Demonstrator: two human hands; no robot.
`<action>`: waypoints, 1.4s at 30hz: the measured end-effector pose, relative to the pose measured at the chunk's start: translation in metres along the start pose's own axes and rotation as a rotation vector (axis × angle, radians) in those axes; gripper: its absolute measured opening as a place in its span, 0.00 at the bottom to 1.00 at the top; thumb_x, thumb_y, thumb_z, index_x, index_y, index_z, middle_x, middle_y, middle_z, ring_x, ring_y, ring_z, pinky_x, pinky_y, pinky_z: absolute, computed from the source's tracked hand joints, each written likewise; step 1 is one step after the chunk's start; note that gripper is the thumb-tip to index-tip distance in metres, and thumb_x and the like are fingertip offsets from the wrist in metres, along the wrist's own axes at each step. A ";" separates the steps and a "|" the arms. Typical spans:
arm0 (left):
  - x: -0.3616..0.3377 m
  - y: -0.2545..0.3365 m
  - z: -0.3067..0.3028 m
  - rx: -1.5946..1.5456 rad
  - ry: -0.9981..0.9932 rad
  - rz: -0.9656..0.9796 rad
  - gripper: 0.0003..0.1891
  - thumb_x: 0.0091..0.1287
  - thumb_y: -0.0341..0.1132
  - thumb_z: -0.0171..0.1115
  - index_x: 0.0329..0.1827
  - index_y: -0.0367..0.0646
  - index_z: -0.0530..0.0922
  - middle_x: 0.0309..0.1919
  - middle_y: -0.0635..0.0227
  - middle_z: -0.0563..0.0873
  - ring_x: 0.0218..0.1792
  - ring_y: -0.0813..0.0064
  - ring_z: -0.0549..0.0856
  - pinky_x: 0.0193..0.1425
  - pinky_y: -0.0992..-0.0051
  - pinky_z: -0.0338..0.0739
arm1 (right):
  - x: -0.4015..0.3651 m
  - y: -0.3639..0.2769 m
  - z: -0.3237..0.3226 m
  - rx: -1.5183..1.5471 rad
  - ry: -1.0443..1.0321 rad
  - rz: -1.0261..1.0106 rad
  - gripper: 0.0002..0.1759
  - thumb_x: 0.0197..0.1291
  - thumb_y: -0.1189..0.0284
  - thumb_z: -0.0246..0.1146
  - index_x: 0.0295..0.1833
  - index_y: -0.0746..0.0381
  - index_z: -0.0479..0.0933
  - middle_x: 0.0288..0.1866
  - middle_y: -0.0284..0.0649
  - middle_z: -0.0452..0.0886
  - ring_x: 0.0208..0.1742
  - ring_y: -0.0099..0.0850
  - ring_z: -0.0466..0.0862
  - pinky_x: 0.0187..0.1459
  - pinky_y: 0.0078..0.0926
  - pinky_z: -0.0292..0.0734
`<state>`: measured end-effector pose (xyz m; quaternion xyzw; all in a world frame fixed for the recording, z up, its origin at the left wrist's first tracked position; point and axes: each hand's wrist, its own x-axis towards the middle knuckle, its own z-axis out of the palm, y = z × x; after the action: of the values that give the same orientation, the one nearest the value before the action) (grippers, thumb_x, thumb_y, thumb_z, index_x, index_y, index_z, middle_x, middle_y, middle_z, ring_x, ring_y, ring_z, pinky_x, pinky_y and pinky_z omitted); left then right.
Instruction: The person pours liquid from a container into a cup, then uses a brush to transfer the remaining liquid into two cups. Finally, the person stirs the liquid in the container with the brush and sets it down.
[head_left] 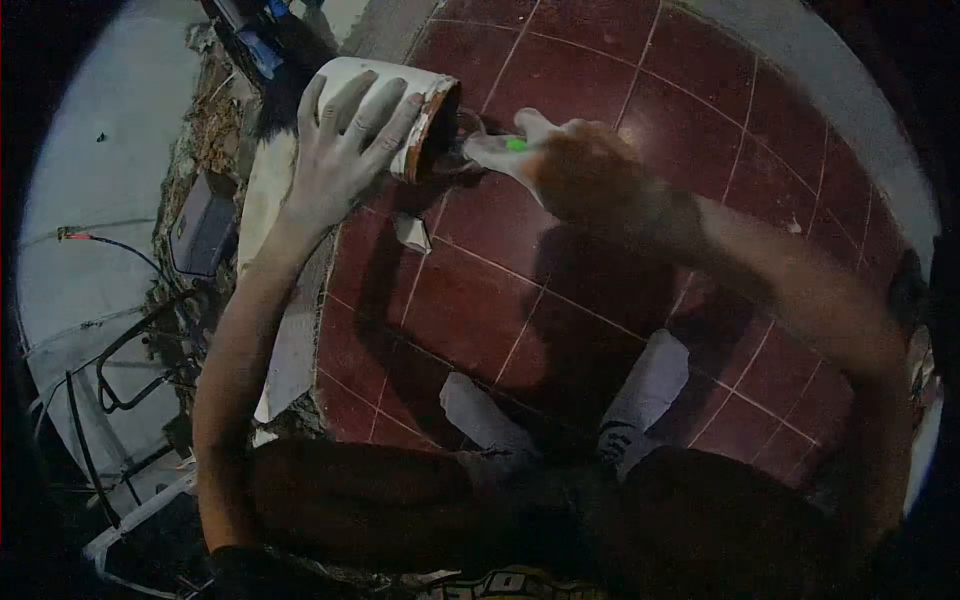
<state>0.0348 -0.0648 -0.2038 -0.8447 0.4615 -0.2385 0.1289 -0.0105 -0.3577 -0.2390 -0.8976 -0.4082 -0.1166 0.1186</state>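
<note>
A white bucket-like container lies tipped on its side, its brown-edged mouth facing right and its inside dark. My left hand spreads its fingers over the container's outer wall and grips it. Just outside the mouth, my right hand is closed with the thumb raised. A bright green bit shows between its fingers, but the rest of what it holds is hidden. Something clear and rounded sits by the fingertips at the opening, too dim to name. Below the container, a small white piece rests on the red floor tiles.
A grey box-shaped object and a black bent tube frame stand at the left, near a rough broken wall edge. Dark bristles are behind the container. My two feet are on the tiles in front.
</note>
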 end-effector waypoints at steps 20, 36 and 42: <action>-0.006 0.002 0.005 -0.008 -0.075 -0.044 0.42 0.55 0.44 0.68 0.77 0.55 0.67 0.71 0.70 0.72 0.72 0.62 0.67 0.80 0.43 0.52 | -0.001 0.025 -0.006 0.156 0.142 -0.025 0.20 0.67 0.69 0.63 0.63 0.53 0.75 0.44 0.43 0.76 0.28 0.36 0.85 0.28 0.34 0.83; 0.008 0.007 -0.018 0.030 -0.159 -0.023 0.46 0.51 0.49 0.72 0.78 0.57 0.67 0.72 0.72 0.71 0.71 0.63 0.68 0.81 0.45 0.52 | 0.024 0.020 -0.004 0.174 0.027 0.021 0.14 0.68 0.67 0.60 0.58 0.54 0.77 0.50 0.52 0.77 0.42 0.46 0.88 0.39 0.37 0.87; 0.006 0.010 -0.013 0.024 -0.200 -0.067 0.46 0.51 0.45 0.74 0.77 0.58 0.67 0.71 0.72 0.72 0.72 0.64 0.67 0.80 0.46 0.52 | 0.005 0.021 -0.007 0.073 0.032 0.033 0.17 0.67 0.69 0.60 0.60 0.53 0.77 0.48 0.51 0.78 0.38 0.45 0.88 0.35 0.38 0.87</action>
<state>0.0234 -0.0753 -0.1949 -0.8777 0.4149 -0.1628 0.1760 0.0082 -0.3701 -0.2331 -0.8974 -0.3954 -0.1139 0.1594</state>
